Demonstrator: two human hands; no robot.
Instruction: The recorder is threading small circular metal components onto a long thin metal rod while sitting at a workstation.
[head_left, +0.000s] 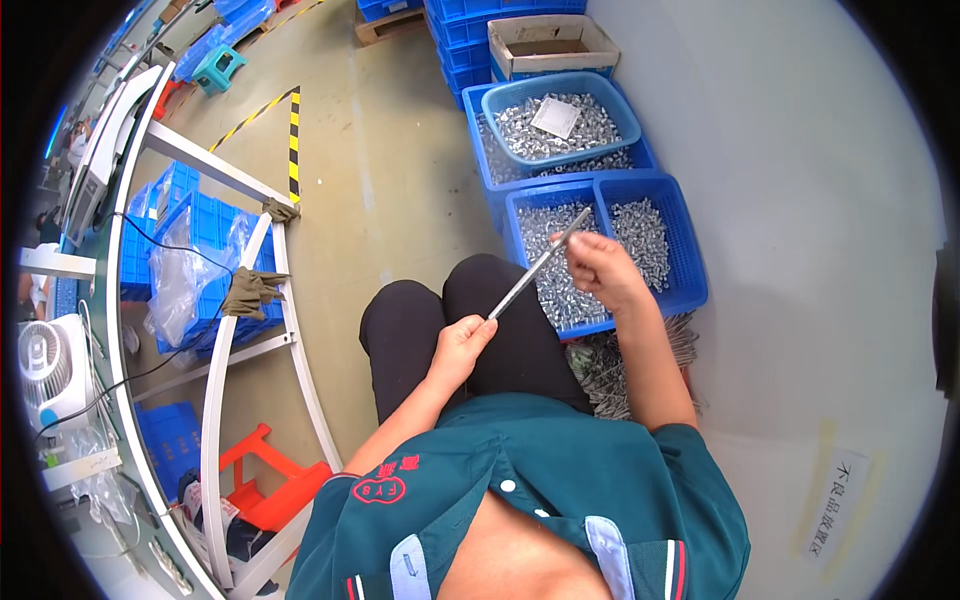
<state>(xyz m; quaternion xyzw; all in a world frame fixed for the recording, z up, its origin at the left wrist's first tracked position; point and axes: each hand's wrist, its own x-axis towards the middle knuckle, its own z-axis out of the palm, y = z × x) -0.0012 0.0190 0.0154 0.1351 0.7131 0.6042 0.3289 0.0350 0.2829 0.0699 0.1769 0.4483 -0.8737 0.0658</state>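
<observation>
A thin grey metal rod point(527, 279) slants over my lap, its far end up and to the right. My left hand point(462, 350) is closed round its near end. Close to the far end, my right hand point(603, 270) has its fingers curled, with thumb and forefinger pinching the rod; whether a small part is also between them is hidden. Beneath my right hand stands a blue divided bin point(688, 285). Its two compartments hold many small silvery metal pieces point(640, 240), like nuts or sleeves.
Behind the bin, a light-blue basket point(630, 105) of similar pieces carries a white card point(556, 118). Many thin metal rods point(625, 375) lie beside my right thigh. A pale wall point(800, 250) runs along the right. A white-framed bench point(222, 400) and red stool point(262, 480) stand left.
</observation>
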